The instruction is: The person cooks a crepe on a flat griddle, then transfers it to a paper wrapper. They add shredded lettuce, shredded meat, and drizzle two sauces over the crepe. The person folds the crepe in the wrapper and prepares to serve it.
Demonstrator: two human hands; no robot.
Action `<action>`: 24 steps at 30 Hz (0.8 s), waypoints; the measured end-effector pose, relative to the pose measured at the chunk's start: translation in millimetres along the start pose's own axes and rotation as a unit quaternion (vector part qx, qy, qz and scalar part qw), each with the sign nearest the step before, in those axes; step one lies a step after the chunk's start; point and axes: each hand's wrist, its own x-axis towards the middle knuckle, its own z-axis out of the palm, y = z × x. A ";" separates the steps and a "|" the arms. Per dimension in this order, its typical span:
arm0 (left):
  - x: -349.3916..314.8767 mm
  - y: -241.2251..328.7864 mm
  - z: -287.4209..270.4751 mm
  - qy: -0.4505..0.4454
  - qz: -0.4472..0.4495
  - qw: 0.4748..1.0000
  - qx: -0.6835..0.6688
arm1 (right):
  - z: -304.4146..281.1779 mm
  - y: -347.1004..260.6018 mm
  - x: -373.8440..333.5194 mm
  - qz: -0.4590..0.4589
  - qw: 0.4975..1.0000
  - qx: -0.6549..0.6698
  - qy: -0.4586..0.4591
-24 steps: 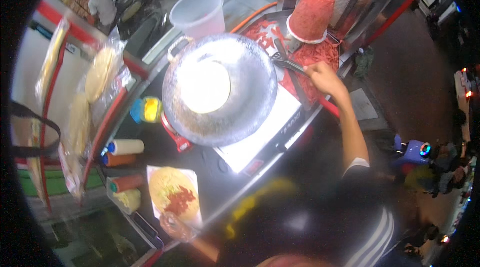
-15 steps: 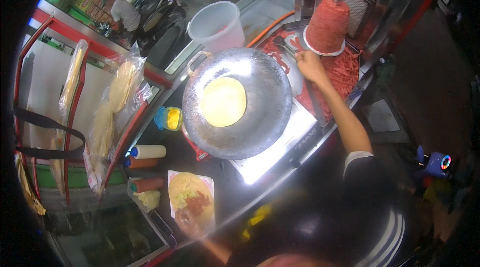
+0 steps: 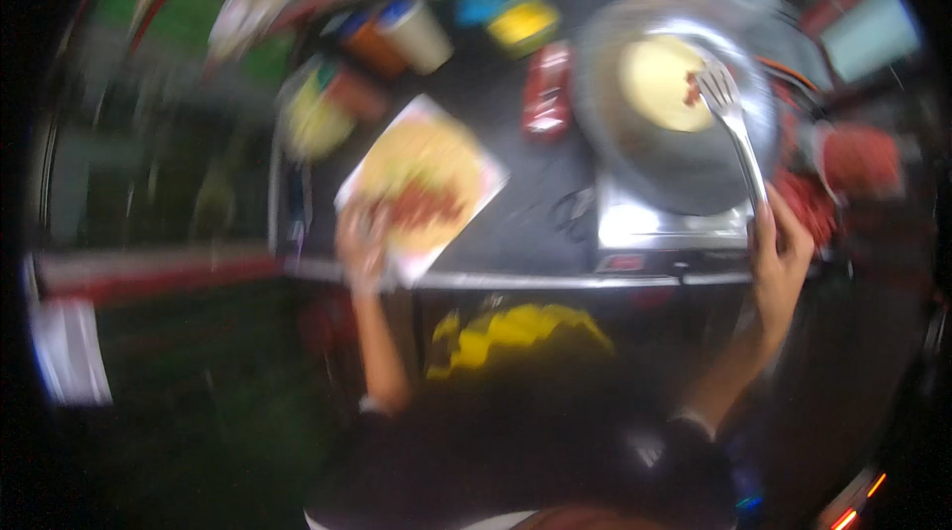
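Observation:
My left hand (image 3: 363,244), smeared by motion and seemingly in a clear glove, is at the near left edge of a filled flatbread (image 3: 433,168). Pale shreds and reddish meat (image 3: 424,205) lie across that bread, which rests on white paper (image 3: 493,175). How its fingers are set is blurred. My right hand (image 3: 783,244) is closed round the handle of a metal fork (image 3: 734,118). The fork's tines reach over the right edge of a plain pale flatbread (image 3: 656,84) on a round, dark pan (image 3: 659,168). A few reddish meat bits (image 3: 691,89) sit there by the tines.
Under the pan is a silver stove (image 3: 635,230). Right of it lies red meat (image 3: 805,208), beside a reddish meat cone (image 3: 861,161). A red packet (image 3: 547,94), a yellow tub (image 3: 524,24), squeeze bottles (image 3: 416,37) and a tub of pale shreds (image 3: 319,118) stand on the dark counter.
My view has swung left, toward the filled flatbread. My right hand has brought the fork from the meat tray to the pan, and meat bits now show on the plain flatbread.

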 end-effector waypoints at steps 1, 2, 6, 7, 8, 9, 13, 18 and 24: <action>-5.5 -2.5 -2.9 0.052 0.083 0.995 0.036 | 24.7 -7.6 -7.6 -0.003 0.998 -0.029 -0.058; -5.7 -3.8 -8.5 0.081 0.102 0.990 0.053 | 61.4 -11.1 -21.9 -0.017 0.994 -0.078 -0.080; -11.5 1.3 -25.1 0.064 0.034 0.997 0.001 | 196.7 -22.1 -54.2 -0.047 0.946 -0.140 -0.288; -11.4 3.6 -28.2 0.037 0.058 0.997 0.027 | 226.9 -22.6 -58.0 -0.067 0.933 -0.118 -0.332; -12.1 5.1 -29.8 0.012 0.093 0.994 0.051 | 251.0 -23.8 -63.7 -0.109 0.921 -0.145 -0.344; -12.3 5.8 -30.3 -0.013 0.115 0.990 0.077 | 267.7 -24.0 -68.6 -0.158 0.908 -0.163 -0.353; -8.2 8.9 -17.9 -0.047 0.178 0.980 0.074 | 258.5 -27.1 -70.2 -0.153 0.908 -0.161 -0.356; -2.0 20.1 6.9 -0.032 0.171 0.985 -0.019 | 179.8 -39.2 -45.5 -0.153 0.960 -0.183 -0.149; 13.1 37.1 29.0 0.001 0.291 0.953 0.082 | 82.8 -36.1 25.5 -0.132 0.957 -0.259 0.019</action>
